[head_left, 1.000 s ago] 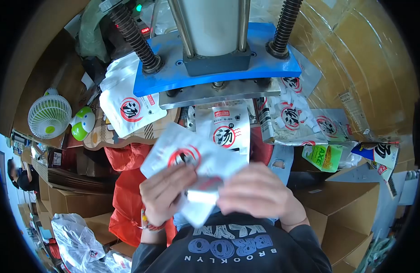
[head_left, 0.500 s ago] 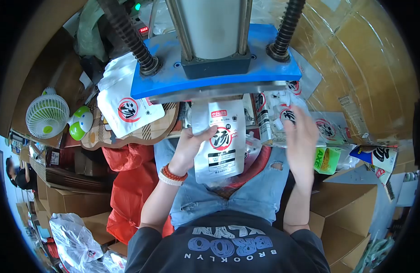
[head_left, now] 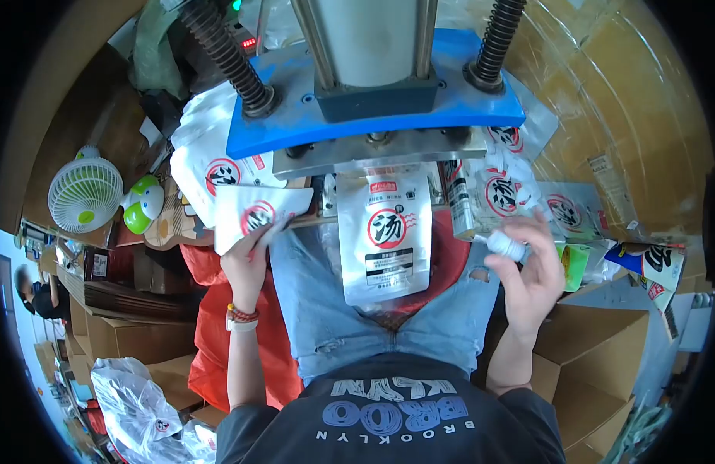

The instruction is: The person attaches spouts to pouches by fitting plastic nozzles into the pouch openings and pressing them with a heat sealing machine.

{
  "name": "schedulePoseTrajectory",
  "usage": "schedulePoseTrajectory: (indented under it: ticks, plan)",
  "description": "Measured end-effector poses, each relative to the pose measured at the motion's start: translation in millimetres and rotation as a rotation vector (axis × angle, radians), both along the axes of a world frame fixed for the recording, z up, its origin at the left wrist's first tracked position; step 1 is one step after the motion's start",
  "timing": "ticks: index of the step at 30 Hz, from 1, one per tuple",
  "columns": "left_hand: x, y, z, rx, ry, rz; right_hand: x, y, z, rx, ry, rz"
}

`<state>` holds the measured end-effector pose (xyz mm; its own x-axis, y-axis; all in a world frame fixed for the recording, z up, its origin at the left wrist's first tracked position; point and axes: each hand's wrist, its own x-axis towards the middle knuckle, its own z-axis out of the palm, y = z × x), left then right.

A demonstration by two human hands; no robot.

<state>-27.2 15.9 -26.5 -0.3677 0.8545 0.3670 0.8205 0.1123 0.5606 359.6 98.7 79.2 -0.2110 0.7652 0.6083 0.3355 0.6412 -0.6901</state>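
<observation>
My left hand (head_left: 245, 263) is closed on the lower edge of a silver pouch (head_left: 255, 210) with a red ring print, beside the pile at the left. My right hand (head_left: 534, 267) pinches a small white ribbed plastic piece (head_left: 506, 246) between thumb and fingers; it looks like a spout cap. Between the hands, another printed silver pouch (head_left: 385, 259) hangs over my lap, its top end under the metal bar (head_left: 381, 151) of a press with a blue plate (head_left: 295, 127). Neither hand touches that pouch.
Stacked pouches (head_left: 199, 147) lie at the left near a small fan (head_left: 85, 193). More white pieces (head_left: 520, 170) sit on pouches at the right. A spring column (head_left: 501, 42) stands on the plate. An open carton (head_left: 597, 332) is at lower right, red bags (head_left: 245, 348) at left.
My left hand has let go of the middle pouch and moved left onto another pouch. My right hand has moved down with a white piece. More of the metal bar shows below the blue plate.
</observation>
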Motion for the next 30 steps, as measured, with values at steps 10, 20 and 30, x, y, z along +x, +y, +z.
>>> schedulePoseTrajectory:
  ticks: [10, 20, 30]
  plan:
    - [102, -27, 106, 0.287, 0.275, -0.434, -64, -32, 19, 0.219, -0.246, 0.4]
    - [122, -9, 93, 0.164, -0.309, -0.54, -18, -40, 45, 0.341, -0.339, -0.033]
    - [128, -2, 85, -0.083, -0.422, -0.626, -37, -11, 24, -0.018, -0.239, 0.393]
